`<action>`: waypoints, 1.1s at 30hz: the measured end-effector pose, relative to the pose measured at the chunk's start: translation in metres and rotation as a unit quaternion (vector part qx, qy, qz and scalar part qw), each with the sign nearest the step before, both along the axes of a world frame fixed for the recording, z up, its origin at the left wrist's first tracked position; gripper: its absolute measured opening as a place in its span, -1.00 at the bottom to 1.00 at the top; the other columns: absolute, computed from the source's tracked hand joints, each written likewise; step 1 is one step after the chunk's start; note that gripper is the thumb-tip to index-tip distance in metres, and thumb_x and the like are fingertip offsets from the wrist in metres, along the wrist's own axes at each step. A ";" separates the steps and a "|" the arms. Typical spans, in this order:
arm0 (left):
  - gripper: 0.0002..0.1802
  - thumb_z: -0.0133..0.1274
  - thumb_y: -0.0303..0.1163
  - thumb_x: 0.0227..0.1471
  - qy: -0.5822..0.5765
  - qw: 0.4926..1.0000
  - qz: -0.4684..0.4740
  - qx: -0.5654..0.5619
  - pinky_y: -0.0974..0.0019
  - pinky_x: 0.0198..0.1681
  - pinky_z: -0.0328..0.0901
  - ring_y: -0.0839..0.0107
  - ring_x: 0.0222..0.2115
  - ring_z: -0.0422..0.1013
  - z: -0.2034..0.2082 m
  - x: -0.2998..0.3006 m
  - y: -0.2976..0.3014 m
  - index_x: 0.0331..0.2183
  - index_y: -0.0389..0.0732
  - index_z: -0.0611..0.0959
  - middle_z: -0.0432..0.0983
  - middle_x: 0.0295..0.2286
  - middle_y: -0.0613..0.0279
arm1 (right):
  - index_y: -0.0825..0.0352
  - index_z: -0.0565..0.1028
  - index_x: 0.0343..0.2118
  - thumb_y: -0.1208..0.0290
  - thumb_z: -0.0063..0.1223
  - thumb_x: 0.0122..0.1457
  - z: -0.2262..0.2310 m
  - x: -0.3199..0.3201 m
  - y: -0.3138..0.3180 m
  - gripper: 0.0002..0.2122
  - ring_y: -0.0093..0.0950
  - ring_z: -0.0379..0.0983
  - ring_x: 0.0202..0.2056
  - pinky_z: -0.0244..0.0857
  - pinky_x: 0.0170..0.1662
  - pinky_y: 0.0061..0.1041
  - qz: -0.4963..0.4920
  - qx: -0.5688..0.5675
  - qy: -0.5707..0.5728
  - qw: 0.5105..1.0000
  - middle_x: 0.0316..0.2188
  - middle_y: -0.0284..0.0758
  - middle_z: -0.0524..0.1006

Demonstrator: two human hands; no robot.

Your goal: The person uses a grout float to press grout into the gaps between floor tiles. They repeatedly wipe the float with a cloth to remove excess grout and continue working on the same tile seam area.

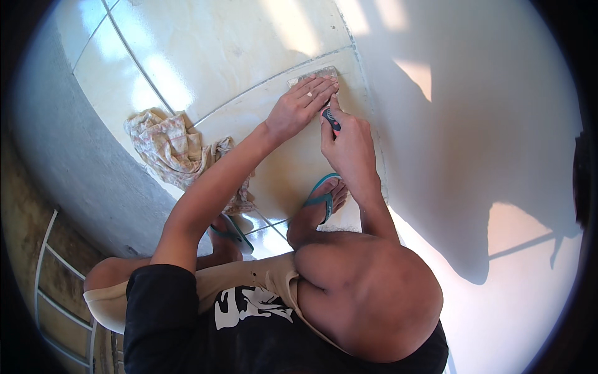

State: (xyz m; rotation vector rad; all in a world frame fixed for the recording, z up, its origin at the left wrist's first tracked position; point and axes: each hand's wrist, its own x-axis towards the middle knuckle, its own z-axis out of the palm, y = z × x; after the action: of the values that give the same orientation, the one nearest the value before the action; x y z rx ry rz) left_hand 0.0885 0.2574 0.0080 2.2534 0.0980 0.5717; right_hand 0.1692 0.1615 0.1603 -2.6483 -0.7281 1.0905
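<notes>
Your right hand (pixel 350 142) wraps around a dark, red-trimmed handle (pixel 333 122); your left hand (pixel 298 107) lies flattened, fingers outstretched, over a greyish flat piece (pixel 325 71) on the tiled floor (pixel 249 34).

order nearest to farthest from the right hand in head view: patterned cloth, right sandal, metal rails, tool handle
1. Tool handle, in the right hand
2. Right sandal, just below
3. Patterned cloth, to the left
4. Metal rails, far lower left

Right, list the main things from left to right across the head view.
White metal frame, crumpled cloth, left hand, right hand, white wall.
</notes>
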 end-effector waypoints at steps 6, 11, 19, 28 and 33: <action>-0.41 0.24 -0.52 0.04 0.013 1.000 0.009 -0.013 0.06 0.27 0.40 0.17 0.14 0.52 0.002 -0.005 0.001 0.16 -0.21 0.62 0.61 0.09 0.12 | 0.54 0.47 0.22 0.40 0.08 0.29 0.000 0.001 0.000 -0.52 0.01 0.64 -0.32 0.52 -0.18 -0.08 0.004 0.021 0.009 1.000 -0.43 0.05 0.63; -0.38 0.23 -0.52 0.03 0.012 1.000 0.028 0.004 0.06 0.27 0.40 0.15 0.16 0.50 -0.001 0.006 0.011 0.18 -0.23 0.60 0.57 0.13 0.11 | 0.50 0.50 0.22 0.41 0.09 0.27 -0.004 0.010 0.005 -0.53 0.00 0.64 -0.33 0.51 -0.20 -0.10 0.003 0.019 0.016 1.000 -0.43 0.05 0.63; -0.41 0.16 -0.43 0.09 0.009 1.000 -0.027 -0.008 0.06 0.37 0.29 0.18 0.21 0.45 0.003 -0.002 -0.034 0.18 -0.27 0.58 0.55 0.14 0.09 | 0.48 0.53 0.20 0.40 0.11 0.26 0.001 -0.008 -0.042 -0.55 -0.05 0.65 -0.32 0.51 -0.22 -0.15 -0.026 0.027 -0.039 0.999 -0.39 0.03 0.64; -0.41 0.21 -0.53 0.05 0.004 1.000 0.002 0.003 0.00 0.31 0.35 0.16 0.18 0.49 -0.002 0.013 -0.019 0.16 -0.26 0.61 0.59 0.12 0.09 | 0.49 0.52 0.20 0.41 0.12 0.25 0.004 0.018 -0.017 -0.54 -0.01 0.64 -0.30 0.50 -0.20 -0.10 0.002 -0.004 -0.004 1.000 -0.36 0.05 0.65; -0.42 0.21 -0.49 0.07 0.003 1.000 -0.001 0.005 -0.01 0.30 0.35 0.13 0.17 0.49 0.003 0.027 -0.012 0.16 -0.26 0.61 0.59 0.11 0.05 | 0.44 0.52 0.21 0.41 0.10 0.26 0.002 0.028 -0.015 -0.54 0.01 0.64 -0.29 0.50 -0.18 -0.08 -0.025 0.013 -0.003 1.000 -0.38 0.07 0.63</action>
State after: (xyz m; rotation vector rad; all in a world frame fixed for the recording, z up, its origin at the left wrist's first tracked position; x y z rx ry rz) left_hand 0.1158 0.2457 0.0111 2.2643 0.0968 0.5659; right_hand 0.1976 0.1466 0.1626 -2.6344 -0.6684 1.0517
